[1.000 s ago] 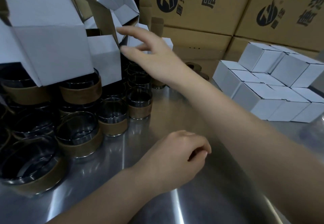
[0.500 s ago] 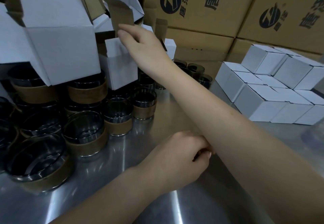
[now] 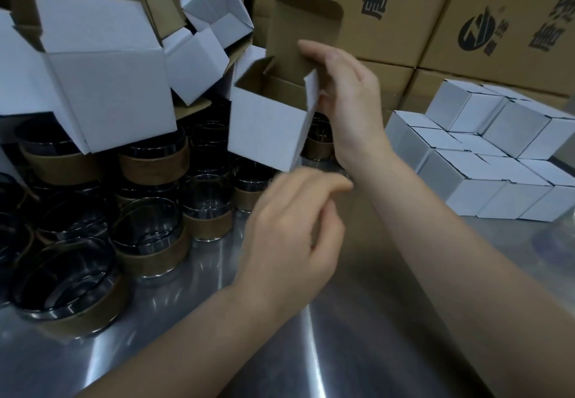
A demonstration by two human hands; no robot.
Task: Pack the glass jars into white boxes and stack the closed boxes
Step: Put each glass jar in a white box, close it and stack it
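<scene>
Gripping open box aloft with right hand, fingers curled round its side; left hand just below, loosely curled, empty. Beneath: steel table, jars; cartons behind.

Fingers of right hand partly hidden behind open box (left hand blurred)

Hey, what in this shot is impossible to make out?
Head view only:
- Bottom of the box: hidden by its own front wall, so its contents are unknown.
- Right hand: most fingers are hidden behind the box.
- Left hand: fingertips blurred.
- Jars: rear ones are covered by the piled open boxes, so there is no count.
- Closed boxes: the stack is cut off by the right edge.
</scene>
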